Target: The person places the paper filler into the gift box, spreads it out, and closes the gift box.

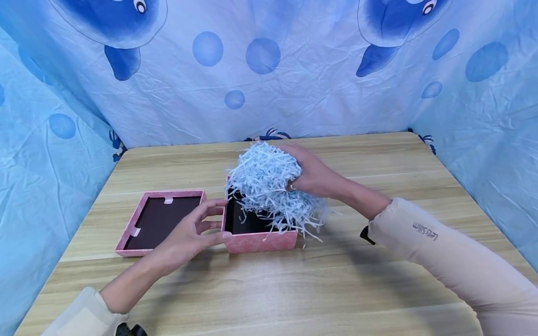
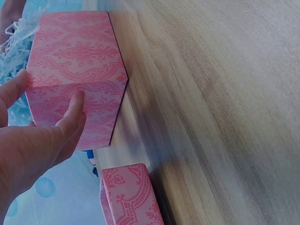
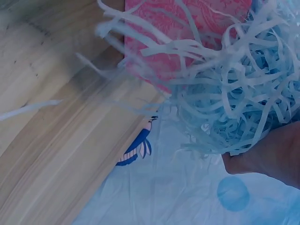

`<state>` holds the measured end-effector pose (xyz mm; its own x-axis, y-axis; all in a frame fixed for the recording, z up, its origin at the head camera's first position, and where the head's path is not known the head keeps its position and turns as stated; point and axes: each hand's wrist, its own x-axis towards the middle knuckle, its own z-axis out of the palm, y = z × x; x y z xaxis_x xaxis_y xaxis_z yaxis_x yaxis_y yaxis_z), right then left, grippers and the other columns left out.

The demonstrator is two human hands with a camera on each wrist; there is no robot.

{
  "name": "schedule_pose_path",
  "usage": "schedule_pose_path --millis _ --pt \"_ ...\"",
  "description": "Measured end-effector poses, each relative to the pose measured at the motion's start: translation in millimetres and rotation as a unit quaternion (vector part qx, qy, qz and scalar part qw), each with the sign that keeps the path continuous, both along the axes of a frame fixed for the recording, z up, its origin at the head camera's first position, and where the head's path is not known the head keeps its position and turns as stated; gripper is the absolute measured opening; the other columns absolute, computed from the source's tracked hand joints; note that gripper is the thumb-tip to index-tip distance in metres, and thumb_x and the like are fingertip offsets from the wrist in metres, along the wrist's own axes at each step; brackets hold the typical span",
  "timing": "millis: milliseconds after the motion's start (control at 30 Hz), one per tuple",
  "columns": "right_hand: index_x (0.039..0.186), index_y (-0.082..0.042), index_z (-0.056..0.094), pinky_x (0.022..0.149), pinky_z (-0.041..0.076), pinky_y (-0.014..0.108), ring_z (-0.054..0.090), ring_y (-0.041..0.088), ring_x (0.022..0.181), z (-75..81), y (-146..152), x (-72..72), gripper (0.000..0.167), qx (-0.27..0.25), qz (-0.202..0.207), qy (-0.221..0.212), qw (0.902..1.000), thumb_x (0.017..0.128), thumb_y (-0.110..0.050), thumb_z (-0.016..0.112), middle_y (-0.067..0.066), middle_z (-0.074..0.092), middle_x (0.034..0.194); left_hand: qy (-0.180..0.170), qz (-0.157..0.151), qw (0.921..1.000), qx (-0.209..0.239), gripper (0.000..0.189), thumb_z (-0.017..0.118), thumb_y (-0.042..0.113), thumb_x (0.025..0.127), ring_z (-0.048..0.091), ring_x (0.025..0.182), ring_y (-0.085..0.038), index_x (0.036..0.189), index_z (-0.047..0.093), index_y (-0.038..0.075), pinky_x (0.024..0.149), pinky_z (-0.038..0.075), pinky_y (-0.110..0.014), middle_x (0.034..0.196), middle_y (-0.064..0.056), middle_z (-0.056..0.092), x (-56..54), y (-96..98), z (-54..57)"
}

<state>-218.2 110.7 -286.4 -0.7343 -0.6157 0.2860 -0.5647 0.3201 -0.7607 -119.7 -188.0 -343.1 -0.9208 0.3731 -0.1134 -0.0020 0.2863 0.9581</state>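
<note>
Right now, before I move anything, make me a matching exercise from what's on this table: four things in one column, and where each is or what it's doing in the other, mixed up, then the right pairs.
Column one
1. pink lid
2. shredded paper
3. left hand
4. right hand

Column two
A. gripping the shredded paper
B. on the table, dark inside facing up, left of the box
C. touching the left side of the box
D. pale blue, partly over the open box

Right pairs: 1-B, 2-D, 3-C, 4-A.
</note>
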Motion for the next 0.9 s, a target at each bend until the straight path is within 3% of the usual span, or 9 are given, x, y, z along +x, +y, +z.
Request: schedule_pose_path --millis 167,333,533,667,767,900 --pt "0.140 -0.010 0.048 0.108 0.032 0.040 0.045 0.022 0.125 -5.7 -9 0.4 0.084 0.006 0.018 0.036 0.9992 0.064 0.015 0.076 0.006 0.053 0.136 0.001 0.004 1.0000 -0.007 0.069 0.075 0.020 0.084 0.048 0.124 -0.039 0.142 0.038 0.016 0.088 0.051 -0.031 0.142 -0.017 0.041 0.1 0.0 -0.2" --pt "0.145 -0.010 0.041 0.105 0.036 0.047 0.035 0.029 0.132 -13.0 -16 5.9 0.089 0.071 -0.017 0.028 0.9970 0.067 0.014 0.076 0.011 0.044 0.143 -0.001 0.007 0.9999 -0.014 0.069 0.075 0.021 0.085 0.048 0.124 -0.041 0.142 0.038 0.018 0.088 0.051 -0.031 0.141 -0.018 0.041 -0.4 0.4 -0.6" --pt "0.146 -0.016 0.041 0.110 0.018 0.059 0.031 0.033 0.136 -15.3 -27 11.5 0.088 0.141 -0.048 0.035 0.9882 0.070 0.004 0.080 0.013 0.043 0.142 -0.004 0.010 0.9998 -0.017 0.070 0.075 0.021 0.085 0.048 0.125 -0.038 0.143 0.036 0.018 0.088 0.051 -0.031 0.141 -0.016 0.041 -0.2 0.4 -0.7" --pt "0.146 -0.019 0.041 0.107 0.023 0.060 0.034 0.031 0.133 -15.5 -35 14.4 0.091 0.159 -0.045 0.036 0.9857 0.068 0.006 0.080 0.013 0.044 0.139 -0.002 0.007 0.9998 -0.017 0.069 0.074 0.020 0.085 0.050 0.125 -0.035 0.143 0.037 0.021 0.088 0.051 -0.032 0.140 -0.013 0.043 -0.1 0.2 -0.9" --pt "0.146 -0.021 0.042 0.099 0.033 0.054 0.042 0.024 0.118 -17.3 -40 16.2 0.091 0.169 -0.039 0.044 0.9838 0.068 0.003 0.082 0.009 0.048 0.126 0.001 0.006 0.9998 -0.020 0.069 0.074 0.020 0.086 0.049 0.125 -0.035 0.143 0.037 0.021 0.087 0.051 -0.032 0.138 -0.013 0.044 -0.5 0.2 -0.8" --pt "0.145 -0.020 0.043 0.087 0.037 0.044 0.043 0.019 0.102 -20.4 -45 18.8 0.090 0.182 -0.032 0.060 0.9809 0.068 0.002 0.083 0.004 0.049 0.111 0.003 0.010 0.9996 -0.028 0.072 0.075 0.022 0.085 0.050 0.124 -0.034 0.145 0.035 0.022 0.086 0.051 -0.029 0.134 -0.013 0.046 -0.8 0.2 -0.6"
